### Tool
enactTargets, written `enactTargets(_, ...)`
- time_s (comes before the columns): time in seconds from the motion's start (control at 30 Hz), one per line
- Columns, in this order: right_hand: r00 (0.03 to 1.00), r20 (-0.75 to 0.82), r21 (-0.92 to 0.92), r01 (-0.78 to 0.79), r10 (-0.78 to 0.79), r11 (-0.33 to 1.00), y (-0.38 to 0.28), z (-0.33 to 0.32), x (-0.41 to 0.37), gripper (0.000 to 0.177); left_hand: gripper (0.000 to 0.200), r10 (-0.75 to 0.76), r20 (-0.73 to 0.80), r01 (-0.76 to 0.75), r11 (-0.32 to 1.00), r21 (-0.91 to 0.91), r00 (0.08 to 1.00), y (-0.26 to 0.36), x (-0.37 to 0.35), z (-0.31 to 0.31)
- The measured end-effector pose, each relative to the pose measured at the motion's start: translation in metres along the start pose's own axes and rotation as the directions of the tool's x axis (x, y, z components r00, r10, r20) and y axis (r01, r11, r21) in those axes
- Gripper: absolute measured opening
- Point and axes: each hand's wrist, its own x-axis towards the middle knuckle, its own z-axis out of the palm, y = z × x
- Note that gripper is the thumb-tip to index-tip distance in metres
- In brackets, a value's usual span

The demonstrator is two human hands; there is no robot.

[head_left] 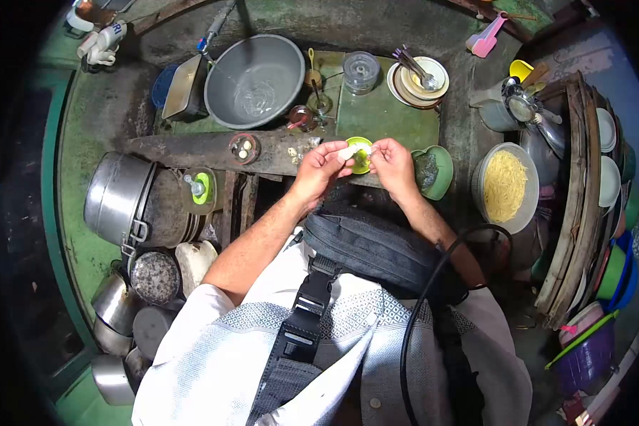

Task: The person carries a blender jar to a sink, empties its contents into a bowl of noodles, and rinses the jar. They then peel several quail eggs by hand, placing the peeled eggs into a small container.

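One white piece (348, 152) pinched between left hand (318, 169) and right hand (395, 165) fingers (378, 150)

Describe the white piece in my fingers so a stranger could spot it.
Start at the big grey basin up top; below it runs a dark plank. At the plank's right end, the left hand and right hand meet over a lime-green bowl, pinching the white piece. Unlike the pale bits in the round dish further left, it is held up.
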Motion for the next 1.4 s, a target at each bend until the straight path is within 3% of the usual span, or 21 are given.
enactTargets(0.3, 0.998, 0.056, 0.004, 0.039, -0.039, 0.999, -0.004, 0.011, -0.005, 0.011, 0.025, 0.097, -0.056, -0.074, 0.944, 0.32, 0.994, 0.003, 0.003, 0.009)
enactTargets(0.53, 0.994, 0.08, -0.096, 0.082, -0.074, 0.992, 0.003, 0.009, -0.003, 0.008, 0.035, 0.11, -0.031, -0.095, 0.947, 0.305, 0.993, -0.001, 0.004, 0.006)
enactTargets(0.6, 0.997, 0.071, 0.034, -0.028, 0.025, 0.999, 0.001, 0.009, -0.003, 0.007, 0.037, 0.096, -0.016, -0.087, 0.948, 0.306, 0.995, -0.001, 0.006, 0.005)
enactTargets(0.73, 0.997, 0.081, 0.048, 0.012, -0.016, 0.999, 0.004, 0.009, -0.005, 0.008, 0.036, 0.113, 0.007, -0.113, 0.98, 0.166, 0.994, 0.0, 0.004, 0.008)
enactTargets(0.8, 0.983, 0.128, 0.035, 0.128, -0.131, 0.991, 0.009, 0.008, -0.004, 0.008, 0.037, 0.134, -0.013, -0.13, 0.977, 0.167, 0.991, -0.002, 0.005, 0.009)
enactTargets(0.93, 0.992, 0.119, 0.057, 0.043, -0.05, 0.997, -0.001, 0.009, -0.006, 0.007, 0.039, 0.134, -0.023, -0.129, 0.98, 0.151, 0.991, -0.003, 0.008, 0.006)
enactTargets(1.0, 0.994, 0.105, 0.101, 0.027, -0.038, 0.994, 0.001, 0.007, -0.005, 0.007, 0.042, 0.203, 0.033, -0.205, 0.963, 0.176, 0.979, -0.007, 0.01, 0.001)
enactTargets(1.27, 0.993, 0.114, 0.184, -0.01, -0.012, 0.983, 0.001, 0.004, -0.003, 0.005, 0.043, 0.156, -0.012, -0.155, 0.986, 0.062, 0.988, -0.003, 0.007, 0.005)
enactTargets(1.33, 0.984, 0.162, 0.19, 0.046, -0.078, 0.981, 0.002, 0.005, -0.003, 0.005, 0.044, 0.099, -0.047, -0.1, 0.995, -0.013, 0.994, -0.003, 0.007, 0.007)
enactTargets(1.4, 0.985, 0.163, 0.17, 0.02, -0.048, 0.985, -0.002, 0.005, -0.004, 0.005, 0.043, 0.105, -0.056, -0.103, 0.994, 0.034, 0.993, -0.006, 0.011, 0.001)
